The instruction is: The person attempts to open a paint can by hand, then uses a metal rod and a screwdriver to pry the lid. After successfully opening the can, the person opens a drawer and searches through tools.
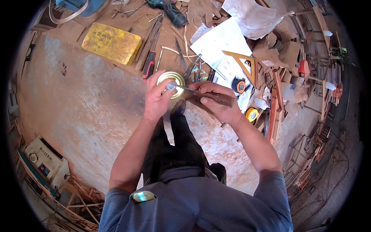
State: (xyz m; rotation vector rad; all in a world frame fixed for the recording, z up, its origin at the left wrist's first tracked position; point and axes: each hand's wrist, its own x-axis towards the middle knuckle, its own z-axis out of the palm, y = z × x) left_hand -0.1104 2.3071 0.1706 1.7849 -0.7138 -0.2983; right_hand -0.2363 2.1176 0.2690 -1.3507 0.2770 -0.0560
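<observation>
A round tin can (178,77) with a gold-coloured rim is in front of me, seen from above. My left hand (155,96) is closed around its left side, with fingers beside a small pale translucent cap (171,86) on the top. In my right hand (221,104) is a tool with a dark brown wooden handle (224,99). Its thin metal shaft (182,88) points left, and the tip meets the cap or lies right beside it. Whether it is a screwdriver or an awl, I cannot tell.
Beyond the can lie a red-and-black-handled screwdriver (149,65), a yellow tin box (112,43) and a power drill (169,11). To the right are white papers (222,38), a set square (245,67), an orange-and-black tape measure (240,85) and a yellow one (252,114).
</observation>
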